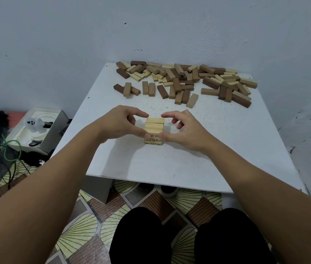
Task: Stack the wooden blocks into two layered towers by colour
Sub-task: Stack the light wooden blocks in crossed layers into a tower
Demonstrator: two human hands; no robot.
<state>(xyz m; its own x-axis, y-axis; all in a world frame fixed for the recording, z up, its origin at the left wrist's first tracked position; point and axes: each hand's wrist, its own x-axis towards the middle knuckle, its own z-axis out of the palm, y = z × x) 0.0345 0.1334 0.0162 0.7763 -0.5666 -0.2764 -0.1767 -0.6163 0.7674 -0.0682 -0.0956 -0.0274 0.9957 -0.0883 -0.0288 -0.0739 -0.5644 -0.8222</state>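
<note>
Start at the tower (154,132), since everything hangs off it: a short stack of pale blocks standing on the white table (227,149), nearer the person than the middle of the tabletop. To the left of the tower, the left hand (119,125) comes in with its thumb pressed against the tower's near left corner, low down, and its forefinger arched over toward the far top edge; the fingers are curled but it lifts nothing, it just squares the stack. On the tower itself I make out roughly four layers, printed numbers showing on the lower block ends, and the top blocks lie with their long axis running left to right, so the next layer ought to run front to back. To the right of the tower, the right hand (186,129) mirrors the left: thumb tip against the near right corner, forefinger reaching at the top edge, other fingers loosely bent, holding no block. Both hands sit equally close, one on each side. Beyond the tower, against the wall, lies the loose pile (185,80), pale and brown blocks mixed, several dozen, too jumbled for an exact count. No brown tower stands yet, so one of two is begun. The nearest loose blocks lie beyond and slightly right of the tower, so my guess is the right hand has the shorter reach.
</note>
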